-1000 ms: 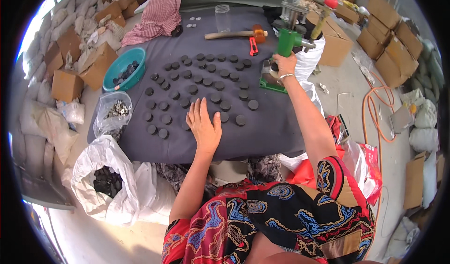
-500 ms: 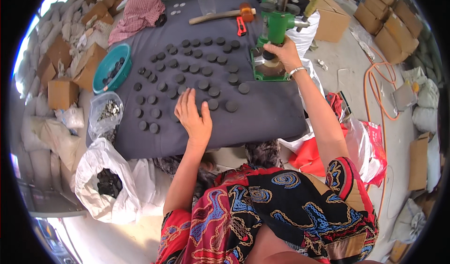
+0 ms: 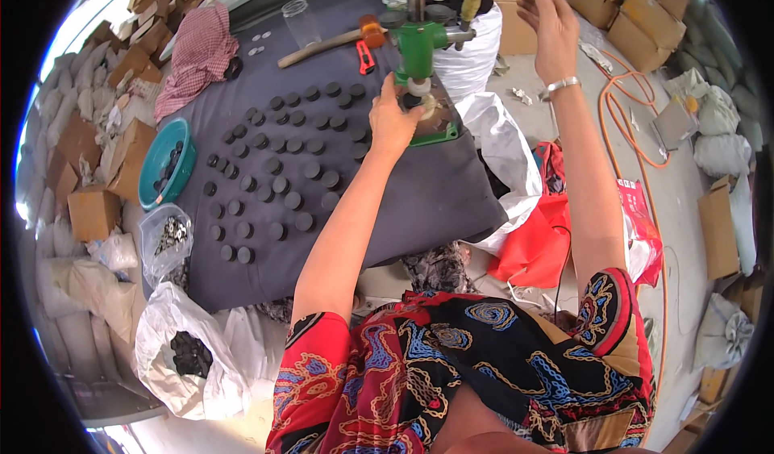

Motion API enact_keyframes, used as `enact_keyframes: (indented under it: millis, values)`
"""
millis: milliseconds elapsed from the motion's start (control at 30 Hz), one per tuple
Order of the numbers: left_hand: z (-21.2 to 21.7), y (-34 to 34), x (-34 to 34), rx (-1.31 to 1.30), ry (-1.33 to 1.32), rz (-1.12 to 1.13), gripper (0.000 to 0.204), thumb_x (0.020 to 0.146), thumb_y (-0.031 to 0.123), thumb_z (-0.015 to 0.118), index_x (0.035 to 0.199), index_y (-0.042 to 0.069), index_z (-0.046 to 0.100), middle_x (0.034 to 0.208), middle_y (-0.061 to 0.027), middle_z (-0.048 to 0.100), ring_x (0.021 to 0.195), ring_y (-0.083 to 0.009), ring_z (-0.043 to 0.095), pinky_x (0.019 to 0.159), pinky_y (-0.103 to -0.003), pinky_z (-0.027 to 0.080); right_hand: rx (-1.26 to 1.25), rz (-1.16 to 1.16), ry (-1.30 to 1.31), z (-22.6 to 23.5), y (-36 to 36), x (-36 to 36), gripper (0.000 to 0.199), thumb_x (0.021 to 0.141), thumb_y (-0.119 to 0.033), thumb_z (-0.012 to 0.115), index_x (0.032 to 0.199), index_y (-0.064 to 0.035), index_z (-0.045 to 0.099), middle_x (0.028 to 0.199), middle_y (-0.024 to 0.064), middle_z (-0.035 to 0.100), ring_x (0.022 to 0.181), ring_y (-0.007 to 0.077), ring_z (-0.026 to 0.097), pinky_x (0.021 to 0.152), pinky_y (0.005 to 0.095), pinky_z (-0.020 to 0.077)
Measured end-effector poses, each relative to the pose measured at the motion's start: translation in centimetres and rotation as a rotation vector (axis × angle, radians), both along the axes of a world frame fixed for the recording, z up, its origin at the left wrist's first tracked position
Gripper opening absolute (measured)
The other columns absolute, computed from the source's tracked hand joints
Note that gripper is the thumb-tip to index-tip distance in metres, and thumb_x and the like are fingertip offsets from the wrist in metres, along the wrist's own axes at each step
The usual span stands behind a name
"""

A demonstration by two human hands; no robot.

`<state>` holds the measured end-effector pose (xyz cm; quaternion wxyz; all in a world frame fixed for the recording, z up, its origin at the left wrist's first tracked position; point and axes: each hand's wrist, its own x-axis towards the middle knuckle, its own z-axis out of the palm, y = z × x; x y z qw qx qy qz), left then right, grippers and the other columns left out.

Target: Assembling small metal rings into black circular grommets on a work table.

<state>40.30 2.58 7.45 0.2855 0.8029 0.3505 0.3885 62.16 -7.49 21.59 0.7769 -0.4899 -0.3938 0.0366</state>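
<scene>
At the green hand press (image 3: pixel 418 51), my left hand (image 3: pixel 390 125) has its thumb and forefinger round a small black disc (image 3: pixel 412 100) under the ram. The other fingers are partly hidden behind the forefinger. Off the table to the right, my right hand (image 3: pixel 555 35) is raised with its fingers stretched out and nothing in it. The press lever (image 3: pixel 472 2) stands to the left of that hand, apart from it. Several more black discs (image 3: pixel 293 201) lie spread over the dark cloth left of my left forearm.
A wooden-handled mallet (image 3: pixel 326 48), a red box cutter (image 3: pixel 365 57) and a clear jar (image 3: pixel 301 22) lie at the back. Along the left edge are a teal basin (image 3: pixel 145 181) and a clear bag of small parts (image 3: pixel 153 244). White sacks and an orange hose (image 3: pixel 617 135) are on the right.
My right hand has left the disc at the press and risen to the right. My left hand has moved from among the discs to the press. The view has shifted.
</scene>
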Motion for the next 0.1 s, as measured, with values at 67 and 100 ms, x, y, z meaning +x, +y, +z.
enact_keyframes:
  millis: [67, 100]
  values:
    - [-0.7, 0.8, 0.6, -0.034, -0.009, 0.009, 0.083, 0.071, 0.015, 0.076, 0.141, 0.001, 0.034, 0.118, -0.0100, 0.064, 0.111, -0.0330, 0.054, 0.097, -0.041, 0.042, 0.065, 0.052, -0.006, 2.5, 1.0, -0.1, 0.036, 0.094, -0.029, 0.056, 0.113, 0.0005, 0.060, 0.104, 0.0170, 0.067, 0.096, 0.0278, 0.065, 0.084, 0.0340, 0.0512]
    - [-0.7, 0.4, 1.2, -0.012, 0.016, 0.023, 0.086, 0.070, 0.012, 0.078, 0.142, -0.002, 0.032, 0.118, -0.0180, 0.064, 0.113, -0.0309, 0.059, 0.098, -0.039, 0.044, 0.104, 0.040, -0.003, 3.3, 2.0, 0.6, 0.042, 0.095, -0.041, 0.051, 0.110, -0.0033, 0.062, 0.099, 0.0177, 0.069, 0.089, 0.0298, 0.067, 0.073, 0.0331, 0.0532]
